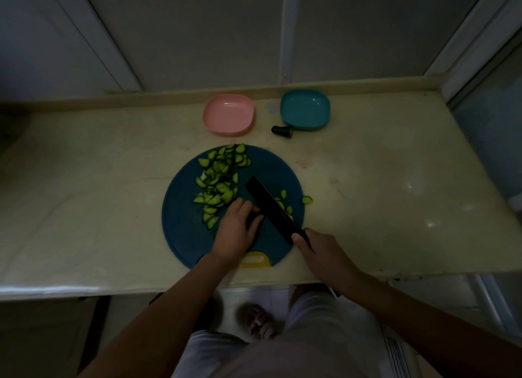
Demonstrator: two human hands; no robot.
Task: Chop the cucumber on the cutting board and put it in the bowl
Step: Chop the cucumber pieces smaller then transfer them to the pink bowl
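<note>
Two hands worked over the round blue cutting board (186,236): the left hand (231,231) curled over a dark stub of cucumber (254,217), pinning it down. The right hand (319,253) gripped the handle of a black knife (271,205), its blade angled just beside the stub. Cut slices (217,180) lay heaped on the board's far left. Behind the board, apart from it, stood a pink bowl (228,113) and a teal bowl (305,109).

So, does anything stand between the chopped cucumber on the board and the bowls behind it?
Nothing visible blocks the way from the cucumber slices to the pink bowl: only bare counter lies between. Toward the teal bowl, a dark cucumber end lies on the counter at its near left corner, touching or nearly so.
</note>
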